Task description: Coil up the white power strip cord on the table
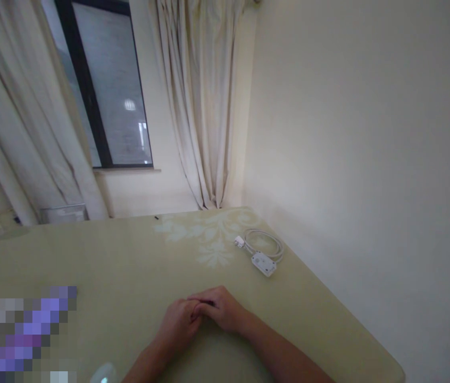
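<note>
My left hand (180,321) and my right hand (225,308) are clasped together just above or on the pale green tabletop (129,266). Both are closed, with the fingers of the right folded over those of the left. No object shows in either hand, and most of the left fingers are hidden. Beyond the right hand, toward the wall, lies a white power strip (264,263) with its coiled white cable (281,247) and plug (239,242).
A pixelated purple-and-grey patch (37,324) covers something on the left of the table. Part of a pale, rounded object (104,373) shows at the bottom edge. A tiny dark item (157,217) lies near the far edge. Walls, curtains (205,96) and a window (113,80) stand behind.
</note>
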Tool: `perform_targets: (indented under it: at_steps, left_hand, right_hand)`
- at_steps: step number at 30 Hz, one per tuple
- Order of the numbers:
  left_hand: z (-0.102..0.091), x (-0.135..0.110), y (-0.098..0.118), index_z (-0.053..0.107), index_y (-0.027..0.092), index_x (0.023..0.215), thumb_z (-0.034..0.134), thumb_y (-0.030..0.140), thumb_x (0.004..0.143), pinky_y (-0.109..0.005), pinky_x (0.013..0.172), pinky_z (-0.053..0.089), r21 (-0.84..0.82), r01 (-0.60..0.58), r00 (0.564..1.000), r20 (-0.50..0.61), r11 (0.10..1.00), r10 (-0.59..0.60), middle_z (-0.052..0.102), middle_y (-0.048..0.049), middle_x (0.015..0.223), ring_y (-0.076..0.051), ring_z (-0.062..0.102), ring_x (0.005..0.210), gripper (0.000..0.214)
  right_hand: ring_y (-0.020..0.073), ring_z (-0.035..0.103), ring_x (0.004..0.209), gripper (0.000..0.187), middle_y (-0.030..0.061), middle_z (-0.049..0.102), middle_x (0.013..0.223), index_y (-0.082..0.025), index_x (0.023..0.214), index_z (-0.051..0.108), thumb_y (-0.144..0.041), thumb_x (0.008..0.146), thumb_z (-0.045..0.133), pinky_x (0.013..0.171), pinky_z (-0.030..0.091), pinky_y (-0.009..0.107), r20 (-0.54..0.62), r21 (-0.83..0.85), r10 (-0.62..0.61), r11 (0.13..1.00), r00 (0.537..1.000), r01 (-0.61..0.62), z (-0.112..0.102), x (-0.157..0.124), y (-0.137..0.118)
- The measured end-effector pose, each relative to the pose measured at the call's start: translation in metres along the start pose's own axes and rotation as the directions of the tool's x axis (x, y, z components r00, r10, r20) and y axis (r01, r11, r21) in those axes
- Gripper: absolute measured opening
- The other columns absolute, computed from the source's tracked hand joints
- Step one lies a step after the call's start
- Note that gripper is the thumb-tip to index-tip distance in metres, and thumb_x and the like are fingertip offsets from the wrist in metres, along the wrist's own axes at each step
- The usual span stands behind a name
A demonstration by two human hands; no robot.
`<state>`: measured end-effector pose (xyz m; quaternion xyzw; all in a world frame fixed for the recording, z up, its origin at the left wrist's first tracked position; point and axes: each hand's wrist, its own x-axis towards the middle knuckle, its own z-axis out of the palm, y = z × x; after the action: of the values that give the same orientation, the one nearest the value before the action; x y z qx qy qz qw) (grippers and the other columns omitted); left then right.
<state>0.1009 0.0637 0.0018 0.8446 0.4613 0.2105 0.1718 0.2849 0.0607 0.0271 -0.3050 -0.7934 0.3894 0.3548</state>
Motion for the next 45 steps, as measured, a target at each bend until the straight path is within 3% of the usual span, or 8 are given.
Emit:
perform_targets:
  at_steps: [11, 25, 31, 33, 36, 38, 39, 45]
  left_hand:
    - [-0.002, -0.001, 0.010, 0.070, 0.022, 0.069, 0.050, 0.011, 0.081, -0.024, 0.064, 0.039, 0.086, 0.007, 0.996, 0.088, 0.996, -0.014, 0.075, -0.0037, 0.072, -0.017, 0.067, 0.068, 0.026]
    - [-0.004, -0.004, 0.013, 0.072, 0.022, 0.070, 0.051, 0.012, 0.082, -0.027, 0.065, 0.039, 0.069, 0.010, 1.000, 0.005, 0.998, -0.010, 0.074, -0.0046, 0.071, -0.020, 0.067, 0.067, 0.026]
    - [0.000, -0.001, 0.009, 0.059, 0.021, 0.065, 0.048, 0.025, 0.095, -0.029, 0.067, 0.036, 0.123, -0.029, 0.989, -0.143, 0.992, 0.047, 0.066, -0.0028, 0.065, -0.018, 0.059, 0.065, 0.033]
    - [0.002, 0.000, 0.006, 0.049, 0.021, 0.062, 0.042, 0.034, 0.101, -0.029, 0.062, 0.032, 0.116, -0.012, 0.981, -0.192, 0.993, 0.035, 0.058, -0.0009, 0.059, -0.016, 0.052, 0.058, 0.042]
    - [0.004, 0.000, 0.004, 0.040, 0.022, 0.062, 0.039, 0.038, 0.103, -0.028, 0.059, 0.027, 0.083, -0.021, 0.981, -0.189, 0.996, 0.036, 0.048, 0.0018, 0.057, -0.013, 0.045, 0.054, 0.044]
    - [0.006, -0.002, 0.003, 0.037, 0.022, 0.063, 0.038, 0.038, 0.104, -0.029, 0.058, 0.025, 0.065, -0.036, 0.983, -0.176, 0.997, 0.047, 0.045, 0.0026, 0.056, -0.013, 0.042, 0.052, 0.044]
    - [0.007, -0.002, 0.004, 0.036, 0.022, 0.063, 0.037, 0.038, 0.104, -0.029, 0.058, 0.025, 0.060, -0.044, 0.984, -0.169, 0.997, 0.054, 0.044, 0.0027, 0.056, -0.012, 0.041, 0.052, 0.044]
    - [0.014, -0.006, 0.003, 0.036, 0.022, 0.063, 0.034, 0.037, 0.105, -0.029, 0.056, 0.026, 0.102, -0.092, 0.987, -0.119, 0.991, 0.104, 0.047, 0.0015, 0.055, -0.012, 0.044, 0.050, 0.044]
  right_hand:
    - [0.0208, 0.075, 0.104, 0.041, 0.0049, 0.080, 0.117, -0.031, 0.135, 0.072, -0.051, 0.104, 0.053, 0.093, 0.051, 0.025, 0.019, -0.163, -0.020, 0.986, 1.000, 0.023, -0.004, -0.006, 0.004]
    - [0.0222, 0.074, 0.105, 0.055, 0.0072, 0.079, 0.120, -0.026, 0.137, 0.070, -0.060, 0.106, 0.041, 0.095, 0.052, 0.029, 0.021, -0.227, -0.002, 0.974, 1.000, 0.006, -0.001, -0.007, 0.008]
    - [0.0223, 0.070, 0.092, 0.053, 0.0089, 0.080, 0.100, -0.024, 0.122, 0.077, -0.056, 0.107, 0.038, 0.089, 0.050, 0.032, -0.116, -0.556, -0.058, 0.831, 0.992, -0.016, -0.009, -0.002, 0.011]
    - [0.0233, 0.068, 0.094, 0.049, 0.0112, 0.078, 0.098, -0.021, 0.111, 0.078, -0.048, 0.110, 0.036, 0.090, 0.048, 0.033, -0.306, -0.658, -0.053, 0.734, 0.951, -0.170, -0.033, 0.009, 0.005]
    - [0.0243, 0.067, 0.103, 0.037, 0.0141, 0.075, 0.111, -0.019, 0.114, 0.074, -0.035, 0.108, 0.041, 0.093, 0.046, 0.034, -0.581, -0.661, 0.098, 0.523, 0.808, -0.538, -0.088, 0.027, -0.004]
    - [0.0275, 0.064, 0.118, 0.030, 0.0168, 0.071, 0.124, -0.018, 0.120, 0.071, -0.035, 0.103, 0.052, 0.099, 0.044, 0.036, -0.639, -0.655, 0.265, 0.307, 0.723, -0.691, -0.124, 0.034, -0.004]
    - [0.0304, 0.064, 0.119, 0.030, 0.0197, 0.071, 0.124, -0.015, 0.118, 0.072, -0.036, 0.100, 0.058, 0.098, 0.045, 0.038, -0.651, -0.638, 0.317, 0.263, 0.689, -0.724, -0.137, 0.036, -0.002]
    - [0.0349, 0.072, 0.107, 0.036, 0.0229, 0.075, 0.114, -0.014, 0.116, 0.074, -0.037, 0.087, 0.075, 0.087, 0.051, 0.040, -0.625, -0.573, 0.523, 0.197, 0.580, -0.795, -0.156, 0.029, 0.034]
